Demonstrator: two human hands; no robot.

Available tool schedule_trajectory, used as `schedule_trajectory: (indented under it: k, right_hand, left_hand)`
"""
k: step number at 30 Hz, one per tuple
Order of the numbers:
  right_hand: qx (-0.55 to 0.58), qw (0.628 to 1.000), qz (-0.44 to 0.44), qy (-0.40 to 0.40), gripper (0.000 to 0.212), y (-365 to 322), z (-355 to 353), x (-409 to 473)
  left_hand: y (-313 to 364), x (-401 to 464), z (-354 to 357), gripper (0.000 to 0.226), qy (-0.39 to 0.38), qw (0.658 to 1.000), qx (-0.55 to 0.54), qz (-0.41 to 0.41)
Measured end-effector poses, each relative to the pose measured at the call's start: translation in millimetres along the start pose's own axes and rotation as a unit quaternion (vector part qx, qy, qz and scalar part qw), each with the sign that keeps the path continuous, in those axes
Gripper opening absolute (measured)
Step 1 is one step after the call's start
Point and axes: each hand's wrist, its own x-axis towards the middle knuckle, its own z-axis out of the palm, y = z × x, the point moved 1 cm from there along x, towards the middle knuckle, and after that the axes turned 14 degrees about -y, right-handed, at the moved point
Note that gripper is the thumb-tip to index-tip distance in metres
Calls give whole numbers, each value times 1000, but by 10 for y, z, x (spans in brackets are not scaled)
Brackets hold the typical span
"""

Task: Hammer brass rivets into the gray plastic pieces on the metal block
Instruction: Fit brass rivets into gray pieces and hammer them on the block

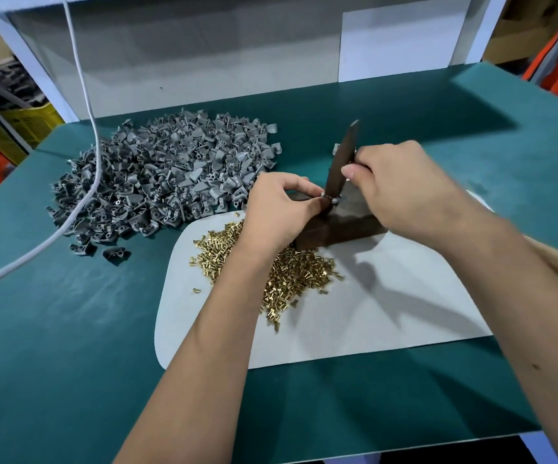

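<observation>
From the head view, your left hand [281,209] pinched a gray piece [328,198] with its rivet on the block [347,226], while your right hand [401,185] gripped the hammer [343,162], its head down on the piece. A big pile of pieces [167,175] and heaped rivets [291,272] remained, so most work seemingly lay ahead; no finished parts could be told apart.

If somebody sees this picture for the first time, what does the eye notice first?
First, the two hands meeting at the dark metal block in the centre: the left hand pinches a small piece on it, the right hand grips a dark tool. Next, the gray plastic pieces heaped at left and the brass rivets on the white mat.
</observation>
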Motion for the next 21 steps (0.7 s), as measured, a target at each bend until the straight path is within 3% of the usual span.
schedule_trajectory:
  k: [3, 6, 7, 11, 16, 19, 21]
  right_hand:
    - [-27, 999, 25, 8, 34, 46, -79, 35]
    - [42, 988, -3, 148, 31, 43, -102, 10]
    - [45, 988, -6, 149, 31, 30, -61, 4]
    - [-28, 999, 26, 2, 25, 66, 37, 25]
    - [24, 990, 5, 140, 34, 34, -64, -5]
    - [-42, 999, 16, 4, 27, 31, 57, 60]
    - [-50, 998, 32, -13, 28, 68, -37, 91]
  left_hand:
    - [6, -2, -4, 7, -3, 1000, 16, 5]
    - [-6, 3, -14, 8, -3, 1000, 25, 5]
    - [-7, 5, -15, 8, -4, 1000, 21, 3]
    - [1, 3, -2, 7, -5, 1000, 11, -4]
    - [-23, 18, -12, 8, 0, 1000, 22, 3]
    - [-18, 14, -10, 8, -11, 1000, 7, 2]
    - [-15, 8, -3, 8, -10, 1000, 7, 2]
